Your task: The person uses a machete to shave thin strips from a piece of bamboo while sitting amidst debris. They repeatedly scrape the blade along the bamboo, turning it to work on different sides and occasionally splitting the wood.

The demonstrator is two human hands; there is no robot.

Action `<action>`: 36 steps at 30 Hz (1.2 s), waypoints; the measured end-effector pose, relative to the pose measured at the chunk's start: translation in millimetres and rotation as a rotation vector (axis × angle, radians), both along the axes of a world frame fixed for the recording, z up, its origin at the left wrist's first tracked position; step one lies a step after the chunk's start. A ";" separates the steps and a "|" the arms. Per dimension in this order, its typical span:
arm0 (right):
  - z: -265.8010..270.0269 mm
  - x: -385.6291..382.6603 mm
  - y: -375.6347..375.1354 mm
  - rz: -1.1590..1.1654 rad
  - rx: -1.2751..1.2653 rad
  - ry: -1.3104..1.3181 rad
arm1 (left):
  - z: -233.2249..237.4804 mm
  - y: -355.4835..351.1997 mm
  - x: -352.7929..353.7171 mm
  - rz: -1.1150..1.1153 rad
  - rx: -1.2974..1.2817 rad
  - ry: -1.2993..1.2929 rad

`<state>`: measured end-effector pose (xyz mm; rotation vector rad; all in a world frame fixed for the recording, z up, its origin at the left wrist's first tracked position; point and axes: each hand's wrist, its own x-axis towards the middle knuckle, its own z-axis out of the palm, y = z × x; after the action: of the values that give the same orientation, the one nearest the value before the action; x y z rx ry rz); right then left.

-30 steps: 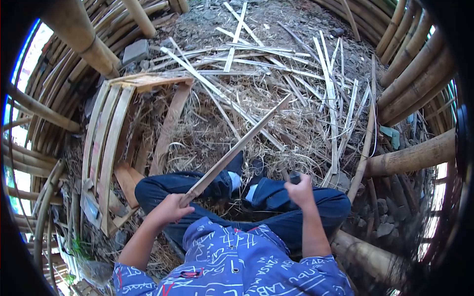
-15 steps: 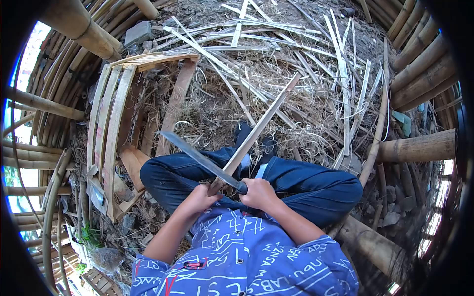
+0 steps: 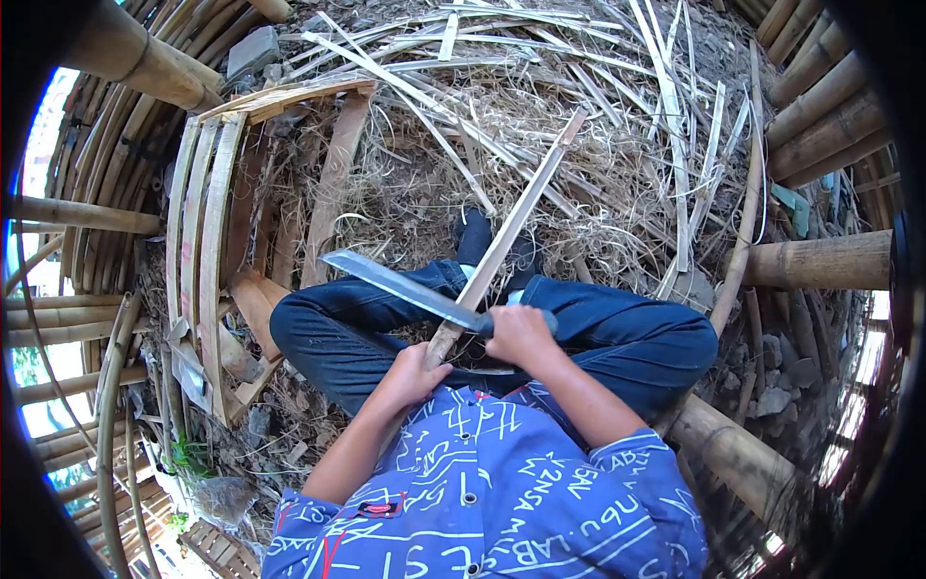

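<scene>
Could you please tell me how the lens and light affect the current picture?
Head view: strong fisheye distortion, with black rounded corners; head view: white glare in gaps between the poles at the left edge; head view: the knife looks fairly clear, while the lower right is dark and murky.

Ahead of the left fingers (image 3: 415,361), my feed shows the long grey metal machete (image 3: 391,284) over the flat tan bamboo strip (image 3: 522,214); well left, the slatted brown wooden crate (image 3: 214,232); farther ahead, thin pale bamboo strips (image 3: 667,87).
</scene>
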<state>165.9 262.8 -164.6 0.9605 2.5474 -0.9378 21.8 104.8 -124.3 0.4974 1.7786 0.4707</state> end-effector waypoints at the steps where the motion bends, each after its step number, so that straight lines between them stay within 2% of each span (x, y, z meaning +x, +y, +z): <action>1: -2.7 3.2 9.3 -0.013 0.045 -0.035 | -1.4 -4.4 -0.5 0.000 0.009 0.006; 4: -11.5 11.7 44.9 -0.096 0.085 -0.136 | -1.6 -14.1 -1.2 -0.006 0.027 0.012; 10: -24.4 22.3 85.9 -0.236 0.162 -0.146 | -0.5 -14.0 4.4 -0.002 0.064 0.010; 14: -11.2 13.8 61.1 -0.197 0.076 -0.047 | 11.9 -10.0 -3.1 -0.005 0.003 0.002; 21: 8.5 6.1 -11.3 0.015 -0.136 0.046 | -2.0 -9.1 -2.4 0.004 -0.022 0.000; 23: 4.2 4.7 -10.9 0.014 -0.147 0.051 | -6.9 -12.9 -2.4 -0.042 0.072 0.101; 24: 2.8 4.3 -5.9 0.015 -0.094 0.036 | -13.3 -17.6 -2.5 -0.045 0.070 0.100; 26: -1.3 4.7 12.3 0.035 0.003 -0.036 | -21.4 -27.4 -1.4 -0.130 0.354 0.262; 27: -5.4 6.1 25.1 -0.007 0.041 -0.087 | -17.6 -30.8 -1.7 -0.129 0.358 0.262; 29: -24.0 14.0 55.0 -0.124 0.117 -0.149 | 5.8 -32.0 -2.5 -0.027 0.031 0.025; 32: -36.0 26.7 101.1 -0.292 0.121 -0.195 | 1.8 -46.9 6.7 -0.009 0.129 0.052; 36: -47.1 25.7 117.3 -0.234 0.195 -0.204 | 5.6 -43.2 2.9 -0.037 0.121 0.088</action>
<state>191.7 380.2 -211.7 1.3592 2.4220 -0.6151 24.7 61.5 -118.7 0.6437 1.8291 0.5399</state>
